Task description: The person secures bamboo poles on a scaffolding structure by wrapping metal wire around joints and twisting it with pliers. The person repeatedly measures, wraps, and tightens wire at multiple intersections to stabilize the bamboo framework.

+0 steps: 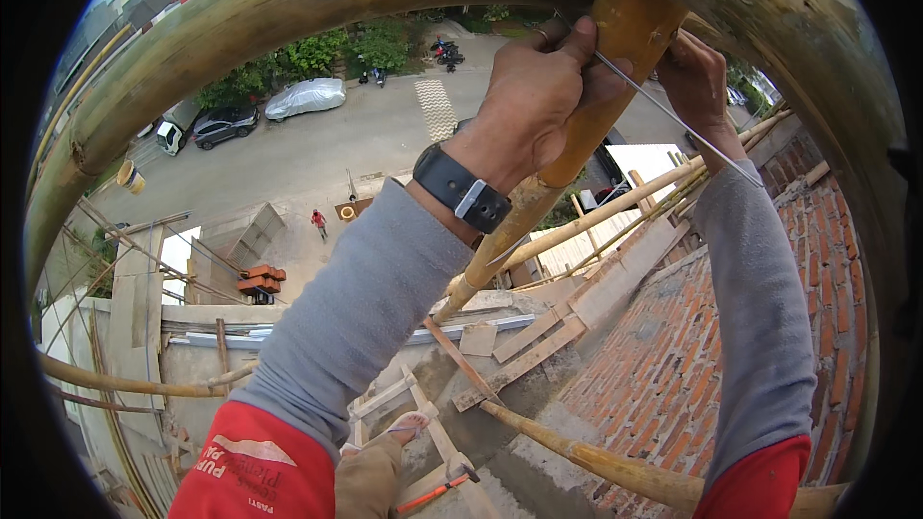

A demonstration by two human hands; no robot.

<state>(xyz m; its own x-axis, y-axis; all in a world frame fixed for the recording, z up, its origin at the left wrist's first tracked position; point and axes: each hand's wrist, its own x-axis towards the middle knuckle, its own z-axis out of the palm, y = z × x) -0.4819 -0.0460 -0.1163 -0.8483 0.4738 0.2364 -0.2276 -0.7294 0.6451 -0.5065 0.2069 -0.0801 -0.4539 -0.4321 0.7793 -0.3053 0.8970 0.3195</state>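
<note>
Up near the top centre of the frame, I see my left hand (534,86) closed around the upright bamboo pole (586,106), thumb pinching a thin wire (673,117) against it. To the upper right, my right hand (694,77) grips the same wire — it runs taut down toward the right sleeve. Both hands sit just under the thick horizontal bamboo beam (288,0) curving across the top. Far below — at lower centre — a hammer (444,485) lies on planks, beside a brick wall (692,346) at lower right.

hands 2 (538,86) (694,72) | wire 1 (673,117) | wristwatch 1 (463,190) | hammer 1 (444,486)
</note>
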